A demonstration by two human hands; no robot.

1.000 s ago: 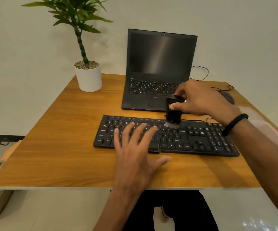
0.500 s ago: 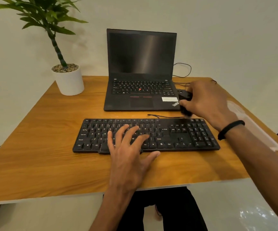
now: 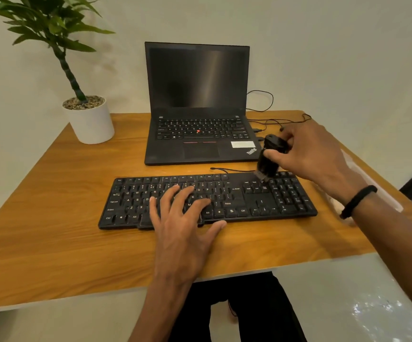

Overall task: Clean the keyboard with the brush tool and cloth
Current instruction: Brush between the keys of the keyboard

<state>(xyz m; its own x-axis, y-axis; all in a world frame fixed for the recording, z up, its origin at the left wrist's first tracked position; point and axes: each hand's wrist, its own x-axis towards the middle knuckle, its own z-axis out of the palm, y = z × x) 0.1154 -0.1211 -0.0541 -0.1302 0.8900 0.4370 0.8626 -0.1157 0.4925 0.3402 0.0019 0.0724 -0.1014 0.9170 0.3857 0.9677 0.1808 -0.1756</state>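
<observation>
Brushing step: we hold the black cylindrical brush tool (image 3: pixel 269 160) in our right hand (image 3: pixel 308 154), bristles down on the flat black plastic keyboard (image 3: pixel 249 203) at its upper right keys. Our left hand (image 3: pixel 182 218) lies spread, grasping nothing, on its middle keys. Next, we judge, short strokes along the rows.

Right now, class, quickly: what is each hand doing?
Left hand: open, fingers spread flat on the keyboard, holding nothing.
Right hand: closed around the black brush tool, bristles at the keyboard's top right keys.
</observation>
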